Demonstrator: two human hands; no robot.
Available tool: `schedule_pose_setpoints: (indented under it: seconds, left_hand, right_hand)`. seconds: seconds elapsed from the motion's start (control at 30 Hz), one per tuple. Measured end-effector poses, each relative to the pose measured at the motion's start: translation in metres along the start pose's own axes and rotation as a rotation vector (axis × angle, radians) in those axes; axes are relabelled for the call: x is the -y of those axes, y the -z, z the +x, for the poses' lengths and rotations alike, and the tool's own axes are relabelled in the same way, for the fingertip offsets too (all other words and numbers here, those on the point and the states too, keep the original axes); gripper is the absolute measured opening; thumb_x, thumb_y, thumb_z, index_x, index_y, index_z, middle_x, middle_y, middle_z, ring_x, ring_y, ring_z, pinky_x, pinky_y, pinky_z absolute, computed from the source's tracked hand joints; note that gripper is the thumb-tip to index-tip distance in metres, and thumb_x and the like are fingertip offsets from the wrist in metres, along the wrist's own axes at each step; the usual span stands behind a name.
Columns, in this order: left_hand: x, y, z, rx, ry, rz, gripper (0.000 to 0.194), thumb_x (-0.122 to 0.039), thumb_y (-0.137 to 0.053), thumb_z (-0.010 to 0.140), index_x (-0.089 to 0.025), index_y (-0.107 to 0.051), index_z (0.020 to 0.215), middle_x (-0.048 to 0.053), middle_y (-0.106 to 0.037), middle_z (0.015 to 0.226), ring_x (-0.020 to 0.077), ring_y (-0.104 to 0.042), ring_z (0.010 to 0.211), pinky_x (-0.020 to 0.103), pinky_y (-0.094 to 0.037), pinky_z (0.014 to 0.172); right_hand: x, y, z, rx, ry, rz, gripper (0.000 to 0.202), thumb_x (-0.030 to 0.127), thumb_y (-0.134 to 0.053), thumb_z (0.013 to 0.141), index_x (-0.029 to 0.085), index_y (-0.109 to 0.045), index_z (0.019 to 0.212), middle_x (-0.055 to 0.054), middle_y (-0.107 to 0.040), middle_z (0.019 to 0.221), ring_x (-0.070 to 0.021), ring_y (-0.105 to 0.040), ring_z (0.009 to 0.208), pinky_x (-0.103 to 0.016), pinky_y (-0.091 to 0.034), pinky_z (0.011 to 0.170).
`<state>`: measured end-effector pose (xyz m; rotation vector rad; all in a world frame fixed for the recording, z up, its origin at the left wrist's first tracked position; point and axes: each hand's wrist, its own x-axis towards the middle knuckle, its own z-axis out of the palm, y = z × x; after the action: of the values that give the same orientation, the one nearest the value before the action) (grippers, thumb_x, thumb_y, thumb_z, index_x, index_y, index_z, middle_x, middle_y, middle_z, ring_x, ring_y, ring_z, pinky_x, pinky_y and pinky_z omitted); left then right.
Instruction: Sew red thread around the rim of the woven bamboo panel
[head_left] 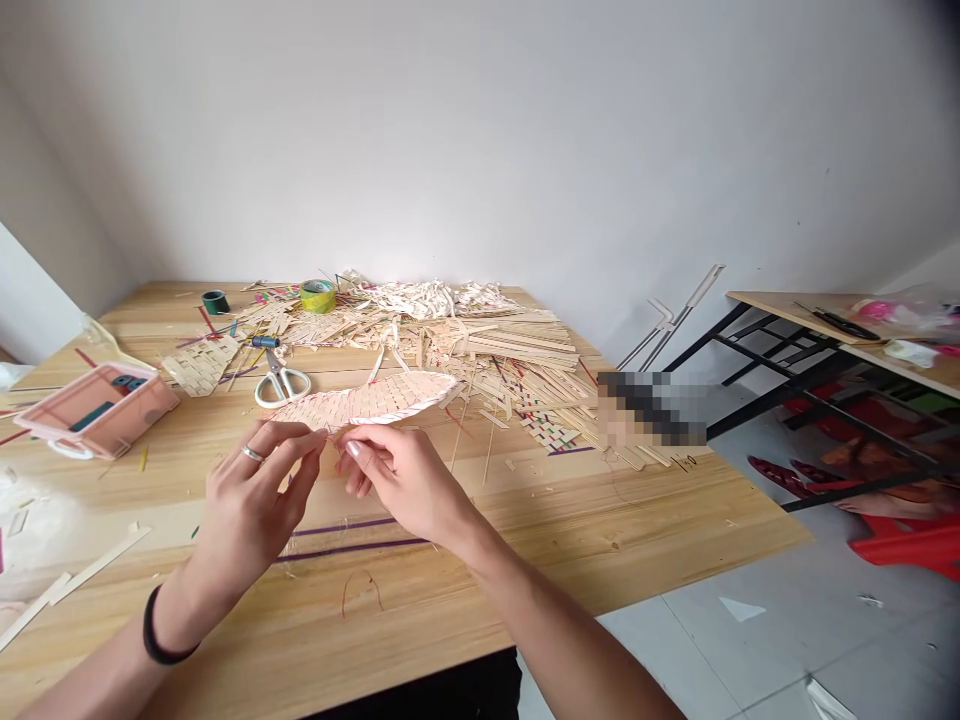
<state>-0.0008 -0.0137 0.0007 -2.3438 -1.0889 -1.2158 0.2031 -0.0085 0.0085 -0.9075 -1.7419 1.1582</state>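
Angling inward beside woven piece (394, 396), left hand (259, 485) and right hand (401, 480) curled, grips' hold unclear

Wooden table (637, 530) under pale strips (517, 340), scissors (278, 371), pink basket (139, 421) and green roll (215, 303).

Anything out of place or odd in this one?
Yes. What look like white scraps litter the tiled floor right of the wooden table, as if dropped. A pixelated patch also hides part of the table's right edge.
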Motion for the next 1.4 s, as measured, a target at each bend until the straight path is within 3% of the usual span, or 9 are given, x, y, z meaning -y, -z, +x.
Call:
schedule_pose_setpoints:
  seconds: [0.1, 0.2, 0.43, 0.7, 0.97, 1.17, 1.4]
  left_hand:
    - [-0.001, 0.0, 0.0, -0.003, -0.017, -0.005, 0.023, -0.005, -0.068, 0.095, -0.02, -0.067, 0.112, 0.004, -0.07, 0.103, 0.0167, -0.068, 0.09, 0.028, -0.052, 0.083]
    - [-0.002, -0.001, 0.001, -0.014, -0.031, 0.002, 0.022, -0.006, -0.067, 0.095, -0.02, -0.067, 0.112, 0.004, -0.07, 0.102, 0.0157, -0.068, 0.089, 0.027, -0.051, 0.082]
    - [-0.001, 0.0, 0.001, -0.017, -0.014, 0.024, 0.021, -0.008, -0.068, 0.096, -0.022, -0.067, 0.111, 0.003, -0.071, 0.101, 0.0158, -0.069, 0.087, 0.026, -0.051, 0.081]
    - [0.005, 0.0, 0.003, -0.066, 0.02, -0.016, 0.021, -0.006, -0.067, 0.095, -0.02, -0.067, 0.11, 0.003, -0.071, 0.1, 0.0152, -0.069, 0.087, 0.026, -0.051, 0.082]
    - [0.008, -0.002, -0.002, -0.052, 0.038, -0.061, 0.022, -0.007, -0.067, 0.096, -0.023, -0.066, 0.112, 0.003, -0.07, 0.103, 0.0161, -0.068, 0.091, 0.028, -0.052, 0.085]
    - [0.009, -0.001, -0.001, -0.073, 0.039, -0.052, 0.019, -0.009, -0.066, 0.097, -0.023, -0.066, 0.111, 0.002, -0.07, 0.102, 0.016, -0.069, 0.091, 0.027, -0.052, 0.083]
    - [0.009, 0.0, 0.0, -0.076, 0.034, -0.041, 0.018, -0.01, -0.066, 0.097, -0.023, -0.067, 0.109, 0.002, -0.072, 0.101, 0.0175, -0.071, 0.091, 0.027, -0.053, 0.085]
  right_hand:
    - [-0.006, -0.007, 0.003, 0.047, -0.091, 0.298, 0.024, 0.037, -0.057, 0.106, 0.015, -0.067, 0.102, -0.002, -0.068, 0.082, -0.0088, -0.06, 0.058, -0.02, -0.052, 0.055]
    - [-0.012, -0.011, 0.006, 0.021, -0.126, 0.329, 0.029, 0.044, -0.064, 0.101, 0.016, -0.068, 0.103, -0.003, -0.069, 0.09, -0.0096, -0.063, 0.063, -0.02, -0.053, 0.056]
    - [-0.014, -0.01, 0.006, -0.024, -0.086, 0.202, 0.026, 0.043, -0.065, 0.099, 0.017, -0.073, 0.099, -0.003, -0.07, 0.09, -0.0115, -0.063, 0.066, -0.023, -0.052, 0.061]
    - [0.0, 0.006, 0.0, -0.105, 0.034, -0.202, 0.015, 0.014, -0.064, 0.094, 0.016, -0.07, 0.08, 0.0, -0.071, 0.079, -0.0116, -0.062, 0.072, -0.023, -0.047, 0.071]
    - [0.004, 0.033, -0.058, -0.12, -0.001, -0.419, 0.019, 0.014, -0.058, 0.097, 0.018, -0.066, 0.081, 0.0, -0.066, 0.08, -0.0107, -0.058, 0.068, -0.022, -0.041, 0.063]
    - [0.011, 0.076, -0.109, -0.104, -0.135, -0.525, 0.025, 0.028, -0.053, 0.104, 0.021, -0.068, 0.086, -0.002, -0.065, 0.085, -0.013, -0.058, 0.072, -0.024, -0.043, 0.065]
    - [0.014, 0.105, -0.131, -0.164, -0.23, -0.565, 0.028, 0.037, -0.053, 0.104, 0.021, -0.071, 0.09, -0.004, -0.066, 0.086, -0.0151, -0.059, 0.074, -0.025, -0.044, 0.065]
